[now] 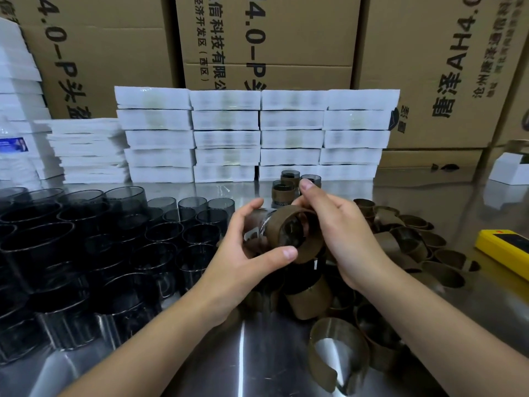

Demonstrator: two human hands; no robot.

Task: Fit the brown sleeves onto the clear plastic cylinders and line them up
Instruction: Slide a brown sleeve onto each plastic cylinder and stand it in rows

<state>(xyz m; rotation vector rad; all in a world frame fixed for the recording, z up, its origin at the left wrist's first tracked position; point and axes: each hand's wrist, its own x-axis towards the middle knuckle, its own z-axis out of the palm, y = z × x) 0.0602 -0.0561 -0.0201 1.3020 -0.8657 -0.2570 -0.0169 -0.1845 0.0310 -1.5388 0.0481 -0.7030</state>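
Observation:
My left hand [243,253] grips a clear plastic cylinder [256,226] held on its side above the steel table. A brown sleeve [282,223] sits around the cylinder's right end, and my right hand [343,230] pinches that sleeve from above and the right. Behind my hands stand three sleeved cylinders [282,191] close together. Many bare smoky cylinders [120,233] stand upright in rows on the left. Loose brown sleeves [412,242] lie piled on the right and below my hands, with one split sleeve [337,353] lying nearest me.
White flat packs [257,136] are stacked in columns at the back of the steel table [200,353], before large cardboard boxes [429,67]. A yellow device [503,247] lies at the right edge. A water bottle [14,156] stands far left.

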